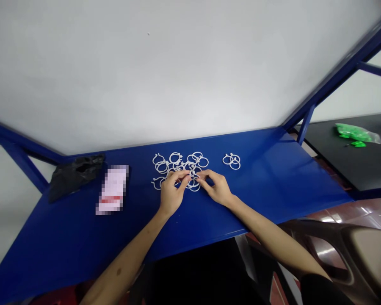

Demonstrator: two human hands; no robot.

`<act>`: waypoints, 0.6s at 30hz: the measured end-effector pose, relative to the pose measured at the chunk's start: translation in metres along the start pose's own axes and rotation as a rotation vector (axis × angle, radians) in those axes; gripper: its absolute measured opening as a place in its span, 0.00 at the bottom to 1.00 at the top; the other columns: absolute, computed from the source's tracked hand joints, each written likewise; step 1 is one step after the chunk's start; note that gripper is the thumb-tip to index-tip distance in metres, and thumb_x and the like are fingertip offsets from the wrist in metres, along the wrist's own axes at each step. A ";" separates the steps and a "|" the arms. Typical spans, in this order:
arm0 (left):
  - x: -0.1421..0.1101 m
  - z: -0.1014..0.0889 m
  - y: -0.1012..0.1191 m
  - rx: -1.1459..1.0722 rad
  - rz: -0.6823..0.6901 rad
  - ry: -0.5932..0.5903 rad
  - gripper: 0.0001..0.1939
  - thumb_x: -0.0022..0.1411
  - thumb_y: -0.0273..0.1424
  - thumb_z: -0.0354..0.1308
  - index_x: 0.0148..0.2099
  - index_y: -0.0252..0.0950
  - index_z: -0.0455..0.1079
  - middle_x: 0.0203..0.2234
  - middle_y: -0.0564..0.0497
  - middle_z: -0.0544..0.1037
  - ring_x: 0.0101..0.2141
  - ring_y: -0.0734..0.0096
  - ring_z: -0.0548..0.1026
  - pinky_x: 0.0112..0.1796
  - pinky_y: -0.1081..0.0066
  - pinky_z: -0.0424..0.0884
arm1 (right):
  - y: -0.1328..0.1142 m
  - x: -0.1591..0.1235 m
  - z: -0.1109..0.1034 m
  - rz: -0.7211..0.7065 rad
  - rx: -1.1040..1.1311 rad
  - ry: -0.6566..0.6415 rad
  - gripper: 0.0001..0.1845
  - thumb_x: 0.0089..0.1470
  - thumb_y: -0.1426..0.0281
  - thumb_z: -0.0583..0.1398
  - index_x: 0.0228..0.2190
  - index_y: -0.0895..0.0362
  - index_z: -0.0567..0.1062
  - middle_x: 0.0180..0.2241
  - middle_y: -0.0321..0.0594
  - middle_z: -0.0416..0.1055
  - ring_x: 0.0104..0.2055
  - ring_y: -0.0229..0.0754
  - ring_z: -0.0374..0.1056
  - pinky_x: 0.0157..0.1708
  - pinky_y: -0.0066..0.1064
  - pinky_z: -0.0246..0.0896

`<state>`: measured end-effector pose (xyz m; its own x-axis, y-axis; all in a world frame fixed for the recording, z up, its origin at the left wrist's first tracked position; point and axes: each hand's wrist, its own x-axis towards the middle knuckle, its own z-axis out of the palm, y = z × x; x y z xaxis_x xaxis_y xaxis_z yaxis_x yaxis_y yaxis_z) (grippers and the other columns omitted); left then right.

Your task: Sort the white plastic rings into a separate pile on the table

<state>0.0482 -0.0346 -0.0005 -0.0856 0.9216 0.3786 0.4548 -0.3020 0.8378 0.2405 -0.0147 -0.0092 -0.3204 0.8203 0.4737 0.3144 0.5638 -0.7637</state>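
You have both hands over the worktop [257, 169], fingertips almost meeting at the near side of a pile of white rings. Your left hand [174, 190] comes in from the left, its grip pinched small, thumb against index finger, on one white ring [194, 175]. Your right hand [216, 187] faces it from the right, its grip likewise closed to a thumb-and-index pinch on the same ring. That ring sits between the two sets of fingertips; its finer detail is too small to read.

The pile [177, 166] lies just beyond and around your fingers, mostly left of your right hand, rings overlapping, some with small tabs showing. Three more rings [233, 161] overlap in a separate group to the right of the pile, beyond your right hand.

Left of the pile, apart from it, you have a pale pink item [113, 186] with a red band, pixelated, so no reading it. A crumpled black bag [78, 173] lies just beyond and left of that, near the worktop's far left corner.

White wall [178, 76] behind, blue frame [324, 91] bars at both ends. Off to your right, a black table [343, 165] carries a clear bag of green pieces [355, 132]. A brown chair [339, 250] stands near your right forearm, on reddish floor [366, 216].
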 end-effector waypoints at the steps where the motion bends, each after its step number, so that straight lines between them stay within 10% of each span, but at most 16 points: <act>1: 0.000 0.001 0.000 -0.003 0.006 -0.004 0.09 0.66 0.37 0.60 0.45 0.41 0.77 0.32 0.51 0.82 0.32 0.69 0.79 0.37 0.67 0.76 | 0.000 0.001 0.001 -0.004 -0.004 -0.001 0.11 0.65 0.62 0.60 0.45 0.54 0.75 0.36 0.40 0.78 0.35 0.40 0.75 0.39 0.34 0.73; 18: -0.008 -0.001 0.004 0.019 0.161 -0.085 0.03 0.64 0.32 0.63 0.38 0.41 0.77 0.31 0.52 0.78 0.32 0.70 0.77 0.37 0.68 0.75 | -0.004 -0.004 -0.005 -0.267 -0.079 -0.128 0.12 0.69 0.71 0.53 0.48 0.52 0.74 0.41 0.45 0.76 0.42 0.43 0.73 0.41 0.37 0.73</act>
<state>0.0493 -0.0433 0.0004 0.0650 0.8792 0.4720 0.4736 -0.4436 0.7609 0.2445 -0.0198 -0.0055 -0.5095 0.6263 0.5900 0.2712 0.7677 -0.5806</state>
